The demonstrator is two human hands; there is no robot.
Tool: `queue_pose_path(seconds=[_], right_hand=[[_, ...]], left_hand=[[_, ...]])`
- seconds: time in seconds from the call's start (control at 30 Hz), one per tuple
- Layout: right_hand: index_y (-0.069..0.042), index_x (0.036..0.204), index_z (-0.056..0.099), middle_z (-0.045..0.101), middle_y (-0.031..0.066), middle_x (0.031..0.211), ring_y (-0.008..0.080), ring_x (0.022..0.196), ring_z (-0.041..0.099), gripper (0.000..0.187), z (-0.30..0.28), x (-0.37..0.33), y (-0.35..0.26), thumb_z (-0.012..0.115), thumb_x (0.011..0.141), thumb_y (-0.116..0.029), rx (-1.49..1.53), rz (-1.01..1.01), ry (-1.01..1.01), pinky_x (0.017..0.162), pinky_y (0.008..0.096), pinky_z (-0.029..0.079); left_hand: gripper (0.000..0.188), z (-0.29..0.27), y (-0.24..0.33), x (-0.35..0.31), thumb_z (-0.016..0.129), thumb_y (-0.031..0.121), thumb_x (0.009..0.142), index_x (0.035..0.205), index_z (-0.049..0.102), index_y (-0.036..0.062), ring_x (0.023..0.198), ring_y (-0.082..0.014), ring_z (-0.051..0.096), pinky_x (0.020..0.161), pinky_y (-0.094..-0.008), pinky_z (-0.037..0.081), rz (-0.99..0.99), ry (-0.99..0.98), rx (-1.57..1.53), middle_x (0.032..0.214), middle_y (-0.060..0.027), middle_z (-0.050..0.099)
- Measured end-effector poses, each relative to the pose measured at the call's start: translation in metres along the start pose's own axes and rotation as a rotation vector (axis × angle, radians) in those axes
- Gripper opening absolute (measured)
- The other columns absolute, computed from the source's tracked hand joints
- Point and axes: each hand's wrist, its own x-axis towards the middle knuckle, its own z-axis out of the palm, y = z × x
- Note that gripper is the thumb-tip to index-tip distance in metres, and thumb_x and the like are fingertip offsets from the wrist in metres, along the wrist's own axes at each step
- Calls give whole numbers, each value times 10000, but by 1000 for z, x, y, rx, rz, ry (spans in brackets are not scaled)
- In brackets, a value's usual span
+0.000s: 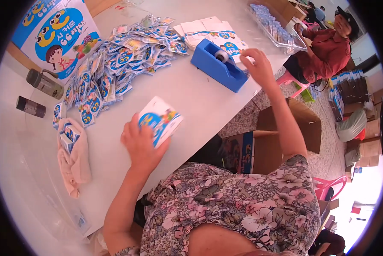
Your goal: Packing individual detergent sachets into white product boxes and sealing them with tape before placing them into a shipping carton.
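My left hand (141, 147) grips a small white and blue box (162, 114) with fruit printed on it, tilted just above the table. Farther right, my right hand (259, 68) is raised beside the cutting end of a blue tape dispenser (215, 68). Its thumb and forefinger are bent toward each other; whatever they pinch is too small to make out. A roll of tape (222, 55) sits in the dispenser. Beyond it lie flat white and blue cartons (204, 30) in a stack. Many small blue and white sachets (114, 64) are heaped left of the dispenser.
A pink cloth (74, 164) with sachets in it, a dark-lidded bottle (44, 83) and a dark jar (30, 106) stand at left, near a large printed carton (57, 38). A clear tray (277, 30) is at back right. Open cardboard boxes (266, 149) are below the edge. Another person (328, 51) sits at right.
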Motion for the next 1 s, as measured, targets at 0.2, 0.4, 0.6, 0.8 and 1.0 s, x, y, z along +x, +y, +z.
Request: queue_pose_path(seconds=[0.2,0.4,0.6,0.8,1.0], right_hand=[[-33,938,713,694,27,910,119,859,624,305,-10,14,28,619,942,-324,477,614,-801,763,326,501],[-47,906,733,705,52,891,150,831,632,273,1,9,39,684,851,-310,690,740,-789,775,361,511],[-13,883,716,670,55,874,170,842,626,171,-9,0,24,697,824,-173,935,912,-509,799,420,530],[8,812,693,606,101,1137,217,1043,578,75,-5,-32,48,674,748,-26,1449,905,-248,883,528,496],[25,1029,678,624,115,1126,218,1122,580,217,8,-69,53,644,830,-54,1632,694,-78,1036,528,434]], left_hand=[[544,68,57,83,794,434,686,1022,568,71,1194,-406,375,905,-584,302,66,-16,-102,1396,-211,378],[572,93,95,120,794,443,708,1079,575,68,1193,-408,342,894,-596,286,-25,-62,-46,1362,-211,371],[561,96,95,121,797,436,697,1066,586,71,1167,-387,349,859,-557,290,-26,-69,-35,1338,-200,380],[550,96,97,123,789,441,705,1068,588,80,1156,-371,355,853,-544,294,-27,-77,-5,1321,-181,387],[563,96,95,124,792,441,700,1074,577,80,1156,-371,355,855,-538,296,-30,-77,-15,1321,-176,382]])
